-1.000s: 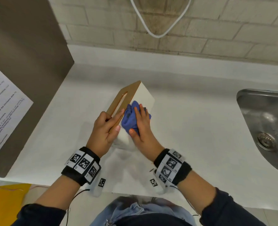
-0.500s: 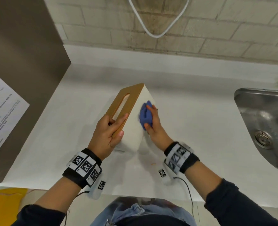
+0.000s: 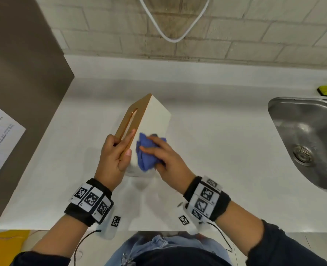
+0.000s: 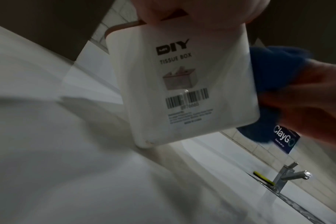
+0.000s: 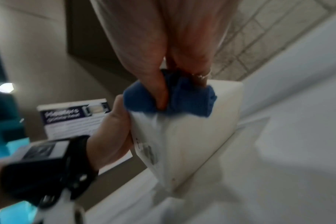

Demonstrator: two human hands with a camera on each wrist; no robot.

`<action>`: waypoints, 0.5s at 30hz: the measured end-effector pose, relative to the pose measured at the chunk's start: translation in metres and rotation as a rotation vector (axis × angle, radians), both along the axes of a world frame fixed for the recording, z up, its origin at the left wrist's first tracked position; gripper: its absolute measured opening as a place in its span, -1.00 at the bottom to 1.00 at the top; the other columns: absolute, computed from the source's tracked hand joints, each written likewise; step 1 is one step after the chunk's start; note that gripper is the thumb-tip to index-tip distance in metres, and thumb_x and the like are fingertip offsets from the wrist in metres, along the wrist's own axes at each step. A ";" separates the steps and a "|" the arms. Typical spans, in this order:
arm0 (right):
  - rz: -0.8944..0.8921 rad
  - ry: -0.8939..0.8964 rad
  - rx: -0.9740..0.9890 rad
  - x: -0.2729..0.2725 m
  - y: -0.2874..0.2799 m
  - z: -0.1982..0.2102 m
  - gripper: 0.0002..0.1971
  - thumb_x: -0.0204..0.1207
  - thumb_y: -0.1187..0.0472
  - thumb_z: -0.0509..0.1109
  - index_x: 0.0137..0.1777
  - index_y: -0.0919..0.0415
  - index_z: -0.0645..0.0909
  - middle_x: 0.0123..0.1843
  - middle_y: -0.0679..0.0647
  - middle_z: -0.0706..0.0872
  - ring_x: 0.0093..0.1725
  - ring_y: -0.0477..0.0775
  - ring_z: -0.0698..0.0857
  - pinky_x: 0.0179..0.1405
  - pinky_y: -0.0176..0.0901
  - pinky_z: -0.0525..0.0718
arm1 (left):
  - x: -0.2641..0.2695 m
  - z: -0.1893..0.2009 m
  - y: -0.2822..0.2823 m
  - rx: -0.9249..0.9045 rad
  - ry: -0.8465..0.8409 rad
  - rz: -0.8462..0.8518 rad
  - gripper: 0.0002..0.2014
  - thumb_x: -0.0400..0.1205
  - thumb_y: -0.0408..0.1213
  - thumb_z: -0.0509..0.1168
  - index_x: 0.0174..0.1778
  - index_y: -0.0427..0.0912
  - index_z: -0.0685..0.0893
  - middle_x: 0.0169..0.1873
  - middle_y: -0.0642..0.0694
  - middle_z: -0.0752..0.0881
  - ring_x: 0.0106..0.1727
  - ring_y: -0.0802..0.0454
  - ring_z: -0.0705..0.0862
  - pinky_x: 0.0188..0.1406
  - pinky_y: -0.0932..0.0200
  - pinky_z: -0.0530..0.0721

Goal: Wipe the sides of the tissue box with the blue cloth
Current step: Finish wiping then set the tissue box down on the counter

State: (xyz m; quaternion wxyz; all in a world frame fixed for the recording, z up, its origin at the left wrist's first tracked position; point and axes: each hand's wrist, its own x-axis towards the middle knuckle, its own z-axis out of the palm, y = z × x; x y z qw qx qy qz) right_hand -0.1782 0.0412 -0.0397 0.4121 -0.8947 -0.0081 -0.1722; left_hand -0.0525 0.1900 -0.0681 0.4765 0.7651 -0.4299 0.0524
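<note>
On the white counter [image 3: 216, 150], left of the sink [image 3: 302, 131], the left hand [image 3: 114, 156] is gripping the tilted tissue box [image 3: 155, 120] while the right hand [image 3: 168, 156] is pressing the bunched blue cloth [image 3: 146, 152] against its side.

the person is wearing dark navy long sleeves [image 3: 285, 246] pushed up the forearms and faded blue denim [image 3: 164, 248] below. each wrist is carrying a black band: the left wristband [image 3: 89, 203] and the right wristband [image 3: 206, 198] are both showing white tiles printed with black square markers. thin black cables [image 3: 82, 244] are trailing from the bands.
</note>
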 end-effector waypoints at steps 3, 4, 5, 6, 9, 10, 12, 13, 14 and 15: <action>0.131 0.235 -0.114 -0.024 -0.015 -0.007 -0.63 0.46 0.43 0.32 0.21 0.09 0.66 0.38 0.14 0.55 0.29 0.17 0.57 0.29 -0.13 0.52 | 0.005 0.005 0.003 0.114 -0.027 -0.042 -0.55 0.64 0.14 -0.03 0.48 0.31 0.24 -0.15 -0.01 0.29 -0.16 0.07 0.40 0.04 0.36 0.42; 0.127 0.300 -0.173 -0.029 -0.020 -0.009 -0.63 0.43 0.39 0.36 0.19 0.05 0.67 0.35 0.12 0.58 0.24 0.19 0.62 0.26 -0.07 0.57 | 0.007 0.007 0.004 0.180 -0.067 -0.068 -0.54 0.64 0.18 -0.05 0.49 0.31 0.25 -0.15 0.04 0.27 -0.14 0.02 0.42 0.05 0.22 0.46; 0.093 0.362 -0.182 -0.036 -0.026 -0.010 -0.62 0.40 0.36 0.38 0.19 0.03 0.67 0.31 0.10 0.60 0.19 0.18 0.65 0.21 -0.08 0.60 | 0.009 0.010 0.005 0.258 -0.120 -0.091 -0.53 0.64 0.22 -0.09 0.49 0.31 0.26 -0.15 0.07 0.26 -0.11 -0.01 0.43 0.05 0.08 0.47; 0.031 0.397 -0.146 -0.042 -0.032 -0.013 -0.60 0.37 0.35 0.40 0.20 0.03 0.65 0.27 0.09 0.61 0.14 0.14 0.66 0.16 -0.15 0.61 | 0.011 0.011 0.007 0.337 -0.179 -0.117 -0.52 0.64 0.23 -0.13 0.49 0.32 0.26 -0.14 0.08 0.26 -0.09 -0.03 0.43 0.06 0.00 0.44; -0.246 0.404 0.286 -0.056 -0.045 -0.011 -0.61 0.39 0.34 0.35 0.23 0.07 0.56 0.14 0.10 0.68 -0.12 -0.07 0.67 -0.17 -0.37 0.61 | 0.019 0.014 0.021 0.507 -0.371 -0.219 -0.56 0.67 0.16 -0.11 0.46 0.25 0.36 -0.12 0.00 0.37 0.00 0.00 0.41 0.08 0.04 0.26; -0.340 0.382 0.477 -0.060 -0.047 -0.009 -0.64 0.43 0.34 0.30 0.22 0.09 0.54 0.05 0.11 0.69 -0.18 -0.06 0.66 -0.30 -0.37 0.63 | 0.022 0.014 0.029 0.532 -0.426 -0.254 -0.58 0.67 0.09 -0.03 0.44 0.17 0.41 -0.10 -0.05 0.42 0.02 -0.01 0.41 0.08 0.05 0.24; -0.476 0.338 0.732 -0.062 -0.053 -0.003 -0.74 0.48 0.33 0.18 0.13 0.13 0.52 -0.08 0.12 0.66 -0.18 0.04 0.65 -0.38 -0.34 0.66 | 0.032 0.015 0.046 0.562 -0.459 -0.263 -0.56 0.56 -0.09 0.09 0.39 0.05 0.50 -0.03 -0.14 0.54 0.09 -0.05 0.41 0.17 0.07 0.23; -0.464 0.316 0.839 -0.062 -0.056 -0.001 -0.80 0.45 0.33 0.12 -0.01 0.17 0.52 -0.17 0.21 0.61 -0.23 0.20 0.61 -0.40 -0.16 0.66 | 0.038 0.018 0.054 0.573 -0.444 -0.233 -0.54 0.50 -0.16 0.09 0.35 0.02 0.54 0.00 -0.17 0.58 0.13 -0.06 0.43 0.27 0.08 0.19; -0.387 0.294 0.948 -0.062 -0.056 0.002 -0.85 0.42 0.36 0.04 -0.21 0.25 0.45 -0.30 0.31 0.47 -0.36 0.33 0.47 -0.52 -0.02 0.54 | 0.044 0.023 0.061 0.578 -0.406 -0.173 -0.53 0.46 -0.21 0.06 0.29 0.00 0.58 0.03 -0.17 0.62 0.18 -0.07 0.44 0.37 0.11 0.12; -0.289 0.259 1.033 -0.061 -0.055 0.004 -0.83 0.40 0.42 -0.03 -0.37 0.28 0.29 -0.40 0.35 0.24 -0.47 0.29 0.25 -0.61 -0.04 0.33 | 0.047 0.027 0.064 0.578 -0.357 -0.086 -0.54 0.43 -0.23 0.03 0.21 0.00 0.62 0.04 -0.14 0.65 0.22 -0.08 0.47 0.42 0.10 0.05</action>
